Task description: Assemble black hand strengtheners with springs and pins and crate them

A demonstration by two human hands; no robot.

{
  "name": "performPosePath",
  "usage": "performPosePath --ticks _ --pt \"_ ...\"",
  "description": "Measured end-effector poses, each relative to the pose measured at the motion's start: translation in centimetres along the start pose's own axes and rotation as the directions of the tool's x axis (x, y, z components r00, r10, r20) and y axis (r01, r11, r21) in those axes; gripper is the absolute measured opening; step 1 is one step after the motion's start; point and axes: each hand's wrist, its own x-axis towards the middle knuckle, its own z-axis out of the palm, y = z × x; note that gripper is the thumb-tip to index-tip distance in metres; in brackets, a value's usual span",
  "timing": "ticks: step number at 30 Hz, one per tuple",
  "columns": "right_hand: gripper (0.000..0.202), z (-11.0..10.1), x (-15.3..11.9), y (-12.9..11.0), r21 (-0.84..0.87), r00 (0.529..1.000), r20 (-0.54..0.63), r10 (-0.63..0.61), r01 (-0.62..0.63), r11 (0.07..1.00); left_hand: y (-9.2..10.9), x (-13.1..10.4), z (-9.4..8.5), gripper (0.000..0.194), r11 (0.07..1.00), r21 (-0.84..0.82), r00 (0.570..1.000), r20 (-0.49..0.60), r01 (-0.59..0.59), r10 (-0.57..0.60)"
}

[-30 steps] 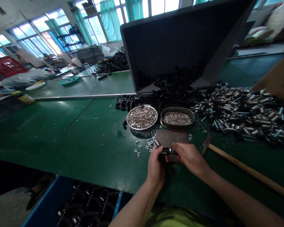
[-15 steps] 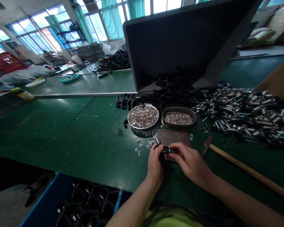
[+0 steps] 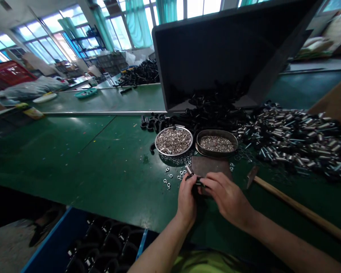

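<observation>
A small black part (image 3: 198,181) with a silver ribbed cylinder (image 3: 189,170) at its upper left is between my two hands. My left hand (image 3: 186,197) is closed round its left side. The fingers of my right hand (image 3: 223,191) pinch its right end. Both hands are over the near part of a dark metal plate (image 3: 211,167). Small silver rings (image 3: 168,185) lie left of my hands. Beyond them are a round tray of small metal pins (image 3: 174,153) and an oval tin of small metal pieces (image 3: 217,153).
A hammer (image 3: 290,201) lies at the right. Piled metal and black parts (image 3: 298,136) cover the back right. Behind the trays stands a large dark bin (image 3: 216,57) on its side. A blue crate (image 3: 49,242) of black parts is at the lower left.
My right-hand fingers have shifted left along the black part and now cover more of its right end. The whole view has shifted slightly.
</observation>
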Motion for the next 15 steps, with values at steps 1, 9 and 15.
performPosePath --ticks 1,9,15 --pt "0.027 0.1 0.0 0.0 0.048 0.997 0.037 0.062 -0.064 0.997 0.2 -0.1 0.0 0.016 1.0 0.008 0.998 0.055 0.004 -0.004" --pt "0.021 0.3 0.2 -0.1 0.296 0.96 0.111 0.258 -0.28 0.913 1.4 0.4 -0.3 0.015 0.988 0.153 0.988 0.156 -0.036 0.012" --pt "0.039 2.8 0.2 -0.2 0.802 0.683 0.371 0.629 -0.577 0.153 0.8 0.4 0.1 0.039 0.768 0.616 0.973 -0.006 -0.177 0.229"
